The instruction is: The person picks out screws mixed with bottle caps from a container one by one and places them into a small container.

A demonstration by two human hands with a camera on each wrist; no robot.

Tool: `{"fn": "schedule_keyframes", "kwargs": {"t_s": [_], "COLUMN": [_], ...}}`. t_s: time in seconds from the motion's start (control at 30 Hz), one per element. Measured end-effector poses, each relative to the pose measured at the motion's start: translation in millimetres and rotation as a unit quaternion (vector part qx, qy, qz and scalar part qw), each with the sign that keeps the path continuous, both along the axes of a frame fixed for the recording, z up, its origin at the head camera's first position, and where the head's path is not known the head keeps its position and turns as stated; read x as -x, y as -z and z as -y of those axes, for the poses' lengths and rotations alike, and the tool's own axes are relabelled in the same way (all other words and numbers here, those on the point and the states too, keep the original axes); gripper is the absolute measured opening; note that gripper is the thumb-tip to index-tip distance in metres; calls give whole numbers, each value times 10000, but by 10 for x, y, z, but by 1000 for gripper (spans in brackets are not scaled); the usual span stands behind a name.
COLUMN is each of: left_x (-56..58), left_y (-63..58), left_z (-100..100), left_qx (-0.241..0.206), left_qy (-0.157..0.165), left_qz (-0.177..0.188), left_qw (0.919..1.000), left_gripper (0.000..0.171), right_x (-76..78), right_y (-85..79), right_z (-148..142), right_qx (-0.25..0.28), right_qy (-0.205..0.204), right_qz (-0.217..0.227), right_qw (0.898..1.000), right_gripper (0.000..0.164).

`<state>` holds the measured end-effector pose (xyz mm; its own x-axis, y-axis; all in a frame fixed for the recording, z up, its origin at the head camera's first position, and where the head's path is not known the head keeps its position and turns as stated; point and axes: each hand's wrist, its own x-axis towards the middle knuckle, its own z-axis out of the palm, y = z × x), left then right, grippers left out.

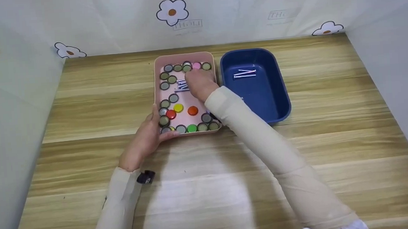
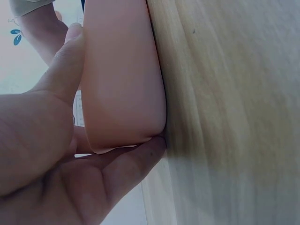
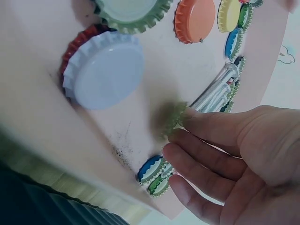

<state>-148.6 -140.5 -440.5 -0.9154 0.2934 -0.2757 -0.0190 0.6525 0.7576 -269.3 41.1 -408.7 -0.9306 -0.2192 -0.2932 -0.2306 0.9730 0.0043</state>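
My left hand (image 1: 144, 137) grips the near left corner of a pink tray (image 1: 185, 98), thumb along the near wall and fingers along the left side. Inside the tray, my right hand (image 1: 200, 83) reaches down toward the far right part. In the right wrist view, its thumb and fingertips pinch a greenish bottle cap (image 3: 174, 119), seen edge-on over the tray floor. Beside that hand lies a small pile of long silver screws (image 3: 218, 91) with round heads. Around the walls lie many bottle caps, among them a yellow cap (image 1: 178, 107) and an orange cap (image 1: 192, 110).
Right of the pink tray stands a deep blue bin (image 1: 261, 92) with several silver screws (image 1: 245, 74) in it. My right forearm crosses over its near left corner. Both containers rest on a wooden table (image 1: 99, 111), with a flower-patterned curtain (image 1: 129, 22) behind.
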Motion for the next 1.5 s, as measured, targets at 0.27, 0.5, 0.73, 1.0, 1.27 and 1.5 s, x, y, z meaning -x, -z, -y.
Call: {"fn": "schedule_keyframes", "kwargs": {"t_s": [0.27, 0.5, 0.73, 1.0, 1.27, 1.5], "left_x": [-27, 3, 23, -1, -28, -23], "left_y": [2, 6, 8, 11, 9, -8], "left_z": [-3, 1, -1, -3, -5, -12], "left_qx": [360, 95, -25, 70, 418, 365], "left_qy": [208, 72, 25, 65, 188, 85], "left_qz": [-337, -179, -119, -235, -320, -225], "left_qw": [9986, 9998, 9999, 9997, 9984, 9990], "left_gripper": [117, 107, 102, 107, 116, 112], "right_x": [10, -17, -45, -53, -40, -10], "right_y": [7, 4, 11, 18, -82, -235], "right_z": [-18, -15, -29, -35, -82, -183], "right_qx": [250, 163, 216, 283, 421, 552], "right_qy": [-64, -262, -352, -370, -402, -626], "right_qz": [53, -28, -196, -176, -96, -304], "right_qw": [9997, 9995, 9990, 9988, 9983, 9960], "right_gripper": [29, 25, 21, 20, 22, 22]}}
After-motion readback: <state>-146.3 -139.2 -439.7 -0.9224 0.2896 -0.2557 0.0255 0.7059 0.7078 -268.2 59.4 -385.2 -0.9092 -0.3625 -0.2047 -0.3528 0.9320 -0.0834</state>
